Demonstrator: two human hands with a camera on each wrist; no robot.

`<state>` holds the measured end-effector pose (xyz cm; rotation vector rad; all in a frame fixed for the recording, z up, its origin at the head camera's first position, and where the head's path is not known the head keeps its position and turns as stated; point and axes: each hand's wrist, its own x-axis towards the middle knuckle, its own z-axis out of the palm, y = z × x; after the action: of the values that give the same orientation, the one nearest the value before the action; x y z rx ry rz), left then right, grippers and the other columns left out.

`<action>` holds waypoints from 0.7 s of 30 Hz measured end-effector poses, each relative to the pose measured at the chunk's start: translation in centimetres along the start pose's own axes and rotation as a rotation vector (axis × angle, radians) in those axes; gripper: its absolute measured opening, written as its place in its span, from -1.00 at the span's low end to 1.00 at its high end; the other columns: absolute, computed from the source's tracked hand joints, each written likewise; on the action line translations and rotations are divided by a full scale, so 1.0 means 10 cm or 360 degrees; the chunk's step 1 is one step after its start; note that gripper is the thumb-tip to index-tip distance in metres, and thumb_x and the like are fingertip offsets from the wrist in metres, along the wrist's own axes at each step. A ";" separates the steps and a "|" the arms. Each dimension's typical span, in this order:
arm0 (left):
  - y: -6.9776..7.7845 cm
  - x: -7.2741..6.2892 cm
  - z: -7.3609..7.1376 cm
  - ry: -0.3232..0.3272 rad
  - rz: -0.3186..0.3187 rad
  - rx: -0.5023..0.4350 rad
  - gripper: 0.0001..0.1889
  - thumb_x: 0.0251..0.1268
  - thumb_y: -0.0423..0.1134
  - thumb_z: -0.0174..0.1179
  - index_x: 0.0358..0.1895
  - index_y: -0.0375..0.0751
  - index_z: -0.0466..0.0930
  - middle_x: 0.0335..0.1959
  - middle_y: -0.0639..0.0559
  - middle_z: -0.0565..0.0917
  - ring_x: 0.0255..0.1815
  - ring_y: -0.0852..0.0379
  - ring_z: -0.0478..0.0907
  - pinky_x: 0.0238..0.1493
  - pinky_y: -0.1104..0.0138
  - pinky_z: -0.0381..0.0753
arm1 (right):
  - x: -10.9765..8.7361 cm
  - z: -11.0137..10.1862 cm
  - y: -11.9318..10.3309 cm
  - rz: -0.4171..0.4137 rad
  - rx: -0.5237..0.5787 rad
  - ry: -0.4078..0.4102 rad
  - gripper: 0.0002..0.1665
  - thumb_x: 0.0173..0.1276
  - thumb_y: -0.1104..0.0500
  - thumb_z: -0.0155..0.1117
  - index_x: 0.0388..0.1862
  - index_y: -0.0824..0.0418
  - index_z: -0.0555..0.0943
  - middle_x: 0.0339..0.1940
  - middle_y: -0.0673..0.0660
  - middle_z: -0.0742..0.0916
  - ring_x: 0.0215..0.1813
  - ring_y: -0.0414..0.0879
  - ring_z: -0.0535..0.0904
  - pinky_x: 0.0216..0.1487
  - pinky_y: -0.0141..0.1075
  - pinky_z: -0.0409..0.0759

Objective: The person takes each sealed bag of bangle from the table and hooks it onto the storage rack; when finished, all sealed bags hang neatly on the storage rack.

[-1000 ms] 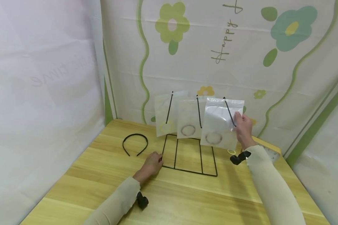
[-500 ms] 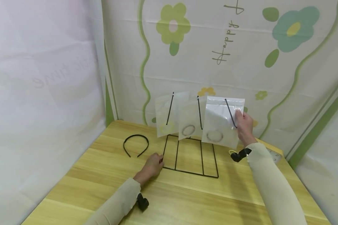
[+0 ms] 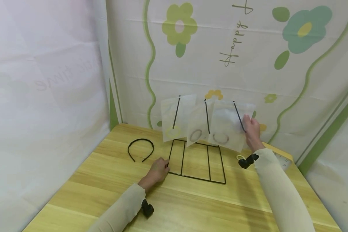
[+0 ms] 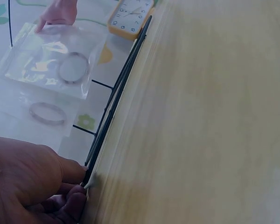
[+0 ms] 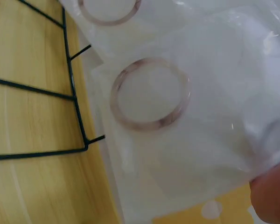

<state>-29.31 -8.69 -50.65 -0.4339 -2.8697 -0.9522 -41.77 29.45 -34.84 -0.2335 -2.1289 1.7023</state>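
Note:
My right hand [image 3: 253, 131] pinches the right edge of a clear zip bag [image 3: 227, 117] hanging on the right hook of a black wire rack [image 3: 197, 178]. A pinkish-brown bangle [image 5: 165, 121] lies inside that bag. The rack's base is flat on the table, and my left hand [image 3: 157, 170] pinches its front left corner. In the left wrist view, the thumb and fingers close on the dark wire. On the middle hook hangs another bag [image 3: 195, 117] with a similar bangle [image 4: 39, 120]; the left hook carries a bag [image 3: 167, 111] with a yellow bangle.
A black headband [image 3: 141, 139] lies on the table left of the rack. To the right stand a yellow-framed clock [image 4: 130, 17] and a small yellow ring [image 3: 240, 157], partly behind my right wrist. A printed curtain [image 3: 197, 74] closes off the back.
The right bag has tilted, losing its bright glare, with my right hand still on its edge. The middle bag has swung, its lower part shifting right. My left hand stays at the rack corner.

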 end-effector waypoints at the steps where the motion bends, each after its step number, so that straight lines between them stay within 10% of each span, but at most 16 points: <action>1: 0.00 0.00 0.00 0.0000 0.0004 0.0004 -0.62 0.40 -0.34 0.13 0.20 -0.48 0.51 -0.24 -0.14 0.53 -0.40 0.11 0.33 -0.41 0.32 0.40 | 0.00 -0.02 0.02 -0.0010 -0.0032 -0.0038 -0.51 0.41 -0.36 0.00 -0.34 0.02 0.43 -0.24 -0.05 0.43 -0.19 -0.22 0.30 -0.13 -0.31 0.31; 6: 0.02 0.01 0.00 -0.0013 -0.0020 0.0004 -0.59 0.41 -0.33 0.13 0.24 -0.49 0.48 -0.22 -0.15 0.54 -0.40 0.11 0.34 -0.40 0.32 0.40 | 0.00 -0.13 0.18 -0.0032 -0.0140 -0.0211 -0.35 0.39 -0.43 -0.12 -0.02 0.10 0.43 -0.03 0.02 0.43 0.01 -0.15 0.38 0.11 -0.14 0.49; 11: 0.04 0.00 -0.01 -0.0020 -0.0042 0.0005 -0.58 0.41 -0.33 0.13 0.24 -0.48 0.47 -0.22 -0.14 0.53 -0.39 0.10 0.34 -0.40 0.33 0.39 | -0.13 -0.19 0.39 0.0013 -0.0224 -0.0070 -0.20 0.46 -0.37 -0.15 0.32 0.25 0.33 0.18 0.13 0.45 0.20 -0.01 0.38 0.20 -0.14 0.43; 16: 0.04 -0.01 0.00 -0.0034 -0.0045 -0.0043 -0.56 0.40 -0.34 0.14 0.26 -0.50 0.44 -0.23 -0.13 0.52 -0.41 0.10 0.34 -0.45 0.35 0.38 | -0.47 -0.22 0.58 0.0001 -0.0280 0.0141 -0.41 0.51 -0.25 -0.09 0.21 0.17 0.39 0.14 0.09 0.48 0.16 -0.04 0.37 0.11 -0.19 0.38; 21: -0.05 0.04 -0.03 -0.0059 -0.0070 -0.0203 -0.61 0.40 -0.34 0.13 0.20 -0.50 0.50 -0.25 -0.20 0.58 -0.55 0.17 0.30 -0.59 0.41 0.30 | -0.91 -0.24 0.69 -0.0184 -0.0372 0.0039 -0.44 0.55 -0.15 -0.06 0.21 0.27 0.41 0.10 0.15 0.54 0.18 -0.04 0.40 0.19 -0.12 0.37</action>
<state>-29.82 -9.16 -50.62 -0.4037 -2.8727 -1.1517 -33.33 29.90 -42.97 -0.1914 -2.2755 1.3802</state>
